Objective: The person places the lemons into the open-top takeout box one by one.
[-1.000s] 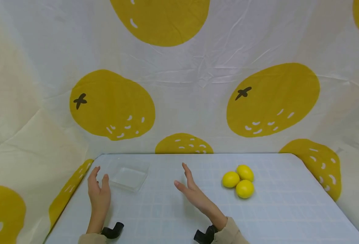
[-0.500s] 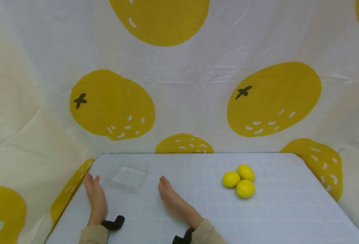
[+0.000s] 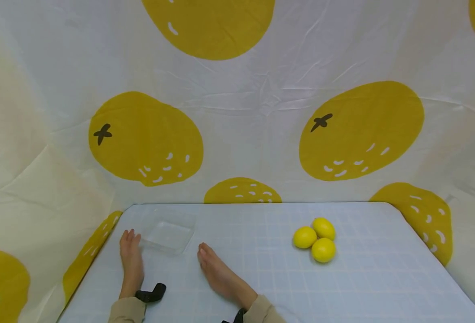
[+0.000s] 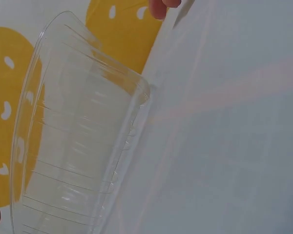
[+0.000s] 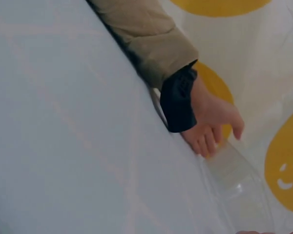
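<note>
A clear plastic container [image 3: 168, 237] stands at the back left of the table. Just left of its near corner is my left hand [image 3: 131, 262], fingers extended away from me and holding nothing. My right hand [image 3: 223, 276] is in front and to the right of the container, fingers together, its tips pointing toward the far left. In the right wrist view the left hand [image 5: 210, 117] has its fingers close to one end of the container [image 5: 239, 190]; whether they touch cannot be told. The left wrist view shows the container's ribbed wall [image 4: 78, 136] with a fingertip at the edge.
Three yellow lemons [image 3: 323, 250] lie together on the right half of the table [image 3: 367, 287], which has a pale checked cover. Behind and beside it hangs a white cloth [image 3: 253, 134] printed with large yellow fruits. A black strap [image 3: 151, 294] sits on the left wrist.
My right hand has moved left and toward me, nearer the container, and its spread thumb has come in. The left hand has lowered slightly beside the container. The lemons and container stay put.
</note>
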